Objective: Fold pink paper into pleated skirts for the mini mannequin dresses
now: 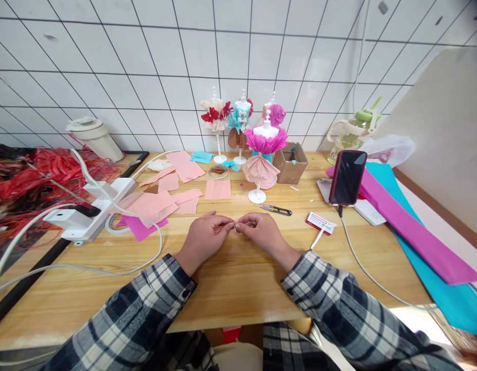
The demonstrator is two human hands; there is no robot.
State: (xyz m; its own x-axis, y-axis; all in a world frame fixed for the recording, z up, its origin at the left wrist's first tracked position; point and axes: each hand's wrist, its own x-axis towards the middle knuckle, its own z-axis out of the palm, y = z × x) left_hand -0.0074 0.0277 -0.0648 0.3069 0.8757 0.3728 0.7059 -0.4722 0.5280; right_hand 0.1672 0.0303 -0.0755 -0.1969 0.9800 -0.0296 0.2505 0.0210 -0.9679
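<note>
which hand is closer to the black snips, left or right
Right. The right hand is just on the near side of the black snips; the left hand is farther off, to their left, beyond the right hand.

No wording I can read from here, tiny dark print on a red-and-white packet [321, 223] on the right side of the wooden table [231, 293], its lettering too small to make out.
</note>
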